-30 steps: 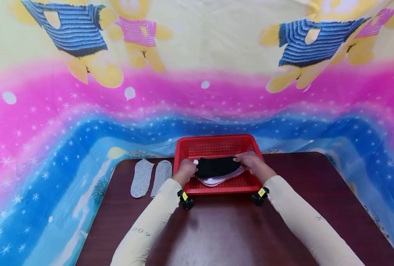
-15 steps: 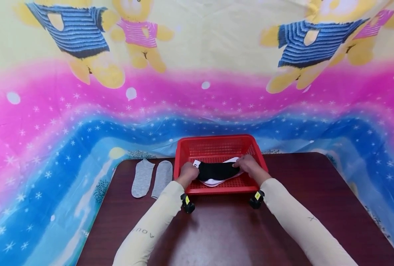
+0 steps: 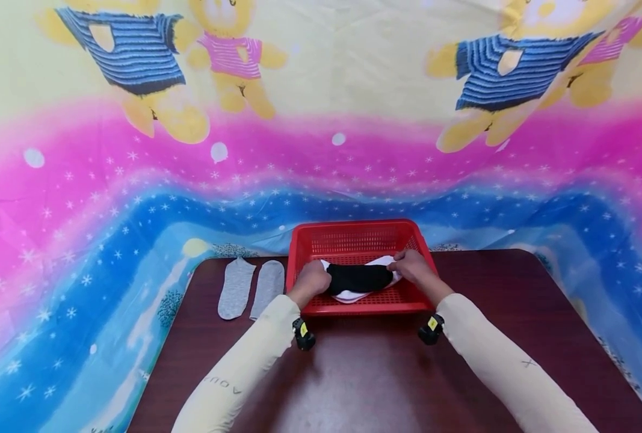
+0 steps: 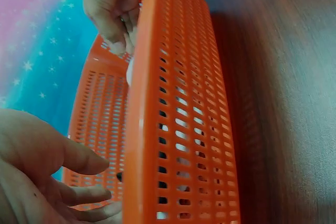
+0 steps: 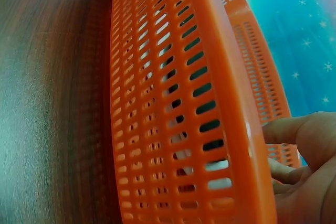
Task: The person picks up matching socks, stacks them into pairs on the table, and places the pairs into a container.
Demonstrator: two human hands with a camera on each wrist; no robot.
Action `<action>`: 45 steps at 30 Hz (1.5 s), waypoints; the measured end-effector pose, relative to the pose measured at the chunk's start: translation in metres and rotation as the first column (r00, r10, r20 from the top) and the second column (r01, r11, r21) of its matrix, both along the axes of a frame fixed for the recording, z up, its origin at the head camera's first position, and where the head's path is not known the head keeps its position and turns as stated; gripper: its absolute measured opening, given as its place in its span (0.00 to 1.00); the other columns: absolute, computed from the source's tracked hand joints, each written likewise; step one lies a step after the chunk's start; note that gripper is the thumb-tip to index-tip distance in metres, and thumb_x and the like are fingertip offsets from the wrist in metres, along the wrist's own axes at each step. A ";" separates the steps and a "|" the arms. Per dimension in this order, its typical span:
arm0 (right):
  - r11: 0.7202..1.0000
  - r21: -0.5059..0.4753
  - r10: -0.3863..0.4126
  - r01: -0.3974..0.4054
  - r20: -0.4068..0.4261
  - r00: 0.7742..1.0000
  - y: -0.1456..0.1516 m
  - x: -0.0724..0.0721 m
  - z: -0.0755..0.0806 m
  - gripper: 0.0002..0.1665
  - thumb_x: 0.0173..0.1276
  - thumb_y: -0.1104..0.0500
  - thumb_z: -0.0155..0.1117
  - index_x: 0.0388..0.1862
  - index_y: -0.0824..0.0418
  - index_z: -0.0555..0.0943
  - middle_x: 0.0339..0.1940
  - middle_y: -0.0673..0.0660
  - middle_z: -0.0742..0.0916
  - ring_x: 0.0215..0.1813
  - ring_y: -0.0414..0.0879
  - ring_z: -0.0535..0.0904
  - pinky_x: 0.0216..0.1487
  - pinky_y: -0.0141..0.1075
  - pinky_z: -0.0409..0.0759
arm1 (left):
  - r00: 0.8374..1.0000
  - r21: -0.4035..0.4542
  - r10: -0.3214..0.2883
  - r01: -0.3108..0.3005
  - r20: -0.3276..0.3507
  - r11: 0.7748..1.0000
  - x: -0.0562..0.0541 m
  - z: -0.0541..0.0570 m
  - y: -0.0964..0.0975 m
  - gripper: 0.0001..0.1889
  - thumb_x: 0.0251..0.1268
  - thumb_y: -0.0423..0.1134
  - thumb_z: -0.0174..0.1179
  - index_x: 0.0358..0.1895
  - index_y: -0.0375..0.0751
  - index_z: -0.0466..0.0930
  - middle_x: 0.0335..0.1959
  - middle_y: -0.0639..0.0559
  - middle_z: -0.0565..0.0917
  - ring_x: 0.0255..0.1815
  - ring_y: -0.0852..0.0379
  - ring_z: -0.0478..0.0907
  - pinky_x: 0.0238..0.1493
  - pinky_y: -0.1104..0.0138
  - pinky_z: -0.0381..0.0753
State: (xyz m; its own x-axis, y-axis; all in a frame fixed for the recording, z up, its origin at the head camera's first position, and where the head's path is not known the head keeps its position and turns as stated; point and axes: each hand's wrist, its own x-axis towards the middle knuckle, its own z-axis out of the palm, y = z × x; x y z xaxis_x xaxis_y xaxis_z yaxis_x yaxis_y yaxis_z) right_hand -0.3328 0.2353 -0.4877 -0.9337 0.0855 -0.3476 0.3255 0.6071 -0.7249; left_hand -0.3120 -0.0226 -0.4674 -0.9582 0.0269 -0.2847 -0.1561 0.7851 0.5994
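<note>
Sock of black cloth lies flat between the two grips, over thin white cloth inside the red perforated plastic basket. The left grip is loosely spread at one end of it, thumb and fingers apart in the left wrist view; the right grip meets the other end, but whether it pinches black cloth, white cloth or neither, I cannot tell. Outward of the left grip, past the basket wall, two flat light-grey cloth socks rest on the dark red-brown wooden bench. An uneven pull between the grips could bunch the black sock or skew it off the white layer; fingertips catching both fabrics could drag them together, and a wrist knocking the rim might shift the basket. The rim hides the right fingertips in the right wrist view, the left grip covers the black sock's end beside it, and how many white pieces lie underneath is unclear.
</note>
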 end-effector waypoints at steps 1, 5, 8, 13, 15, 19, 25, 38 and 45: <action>1.000 0.006 0.009 -0.009 -0.008 1.000 0.000 0.001 0.001 0.30 0.72 0.58 0.65 0.67 0.73 0.72 0.70 0.70 0.74 0.63 0.60 0.73 0.63 0.49 0.77 | 1.000 -0.012 -0.006 0.006 -0.006 1.000 0.000 0.003 -0.001 0.06 0.67 0.30 0.54 0.33 0.36 0.79 0.28 0.44 0.77 0.34 0.49 0.77 0.32 0.65 0.71; 0.999 0.014 0.045 -0.044 -0.063 0.997 0.004 0.005 0.004 0.30 0.71 0.58 0.65 0.66 0.73 0.73 0.65 0.70 0.78 0.58 0.58 0.78 0.59 0.47 0.80 | 0.998 -0.029 -0.047 0.046 -0.048 0.999 0.001 0.011 -0.010 0.06 0.67 0.30 0.55 0.30 0.37 0.77 0.24 0.48 0.74 0.29 0.53 0.72 0.30 0.66 0.68; 0.997 -0.017 0.072 -0.075 -0.109 0.991 0.009 0.009 0.008 0.27 0.71 0.59 0.64 0.63 0.74 0.74 0.57 0.70 0.83 0.51 0.55 0.81 0.52 0.42 0.81 | 0.994 0.013 -0.071 0.072 -0.082 0.997 0.005 0.019 -0.019 0.07 0.68 0.31 0.55 0.29 0.36 0.73 0.21 0.49 0.71 0.25 0.55 0.66 0.28 0.66 0.65; 0.990 -0.045 0.122 -0.133 -0.188 0.975 0.019 0.017 0.017 0.23 0.72 0.61 0.64 0.60 0.74 0.74 0.52 0.70 0.86 0.50 0.58 0.85 0.46 0.36 0.83 | 0.990 0.100 -0.056 0.069 -0.127 0.993 0.018 0.037 -0.033 0.12 0.72 0.36 0.56 0.51 0.33 0.80 0.39 0.45 0.84 0.37 0.54 0.77 0.43 0.61 0.79; 0.987 -0.017 0.154 -0.161 -0.212 0.965 0.023 0.022 0.021 0.22 0.73 0.61 0.63 0.60 0.74 0.74 0.52 0.70 0.85 0.50 0.60 0.85 0.47 0.38 0.84 | 0.990 0.124 -0.038 0.055 -0.135 0.991 0.025 0.046 -0.038 0.16 0.73 0.37 0.55 0.58 0.35 0.79 0.50 0.44 0.85 0.45 0.53 0.79 0.50 0.59 0.81; 0.972 0.082 0.232 -0.218 -0.254 0.939 0.032 0.032 0.028 0.19 0.73 0.61 0.63 0.58 0.71 0.75 0.51 0.69 0.85 0.49 0.59 0.83 0.49 0.44 0.84 | 0.990 0.143 -0.020 0.041 -0.143 0.989 0.039 0.060 -0.051 0.16 0.76 0.37 0.54 0.60 0.37 0.80 0.52 0.44 0.85 0.44 0.52 0.79 0.45 0.59 0.82; 0.940 0.223 0.324 -0.258 -0.349 0.879 0.047 0.049 0.031 0.14 0.72 0.60 0.66 0.52 0.66 0.80 0.46 0.62 0.87 0.49 0.54 0.84 0.49 0.43 0.83 | 0.970 0.134 -0.002 0.036 -0.245 0.990 0.058 0.066 -0.073 0.15 0.74 0.34 0.52 0.57 0.35 0.80 0.49 0.44 0.84 0.46 0.51 0.81 0.47 0.57 0.83; 0.668 0.679 0.710 -0.305 -0.459 0.534 0.075 0.091 0.026 0.25 0.62 0.56 0.77 0.58 0.59 0.86 0.56 0.59 0.89 0.59 0.56 0.85 0.55 0.53 0.85 | 0.928 -0.175 -0.029 -0.039 -0.371 0.984 0.078 0.009 -0.137 0.11 0.67 0.30 0.60 0.46 0.23 0.76 0.41 0.32 0.81 0.46 0.35 0.80 0.49 0.46 0.80; 0.594 0.751 0.794 -0.288 -0.491 0.359 0.084 0.111 0.005 0.32 0.68 0.52 0.72 0.70 0.55 0.78 0.69 0.59 0.82 0.68 0.58 0.79 0.58 0.49 0.82 | 0.889 -0.276 -0.090 -0.043 -0.449 0.960 0.087 -0.036 -0.149 0.13 0.59 0.31 0.68 0.40 0.23 0.77 0.32 0.33 0.79 0.35 0.34 0.79 0.39 0.45 0.81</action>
